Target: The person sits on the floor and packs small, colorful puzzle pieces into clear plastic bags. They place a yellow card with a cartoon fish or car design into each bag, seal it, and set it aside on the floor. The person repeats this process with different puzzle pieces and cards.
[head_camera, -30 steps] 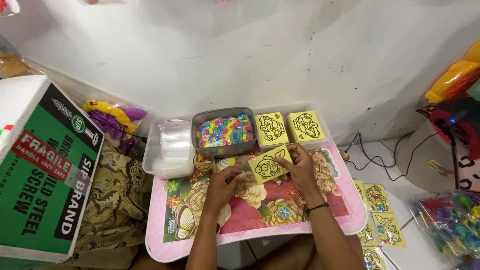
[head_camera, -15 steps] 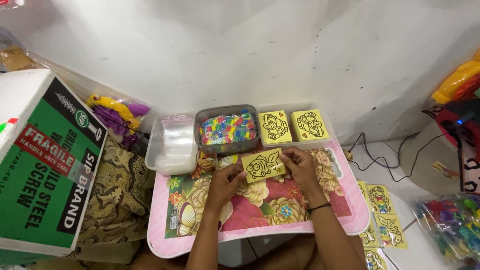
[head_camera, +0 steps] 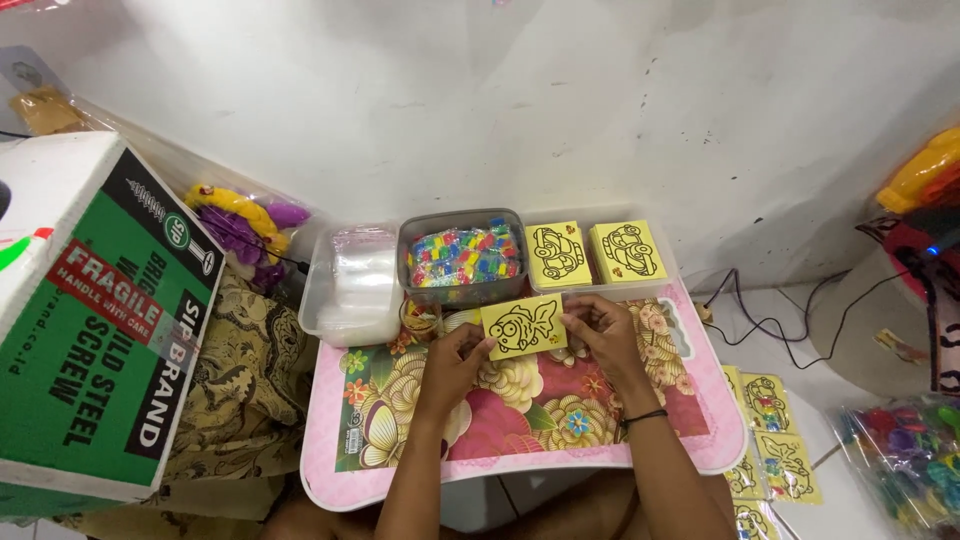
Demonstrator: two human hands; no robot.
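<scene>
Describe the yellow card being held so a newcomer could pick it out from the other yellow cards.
On the pink floral tray table, both hands hold it in front of the grey tub of coloured pieces: left hand, right hand. The held card shows a black fish outline, while the two stacks behind show cars.

Two hands: the left hand and right hand, sharing one yellow fish card. At twelve o'clock, two stacks of yellow cards, one grey tub of coloured pieces, one clear tub of bags. One cardboard box at nine o'clock.
</scene>
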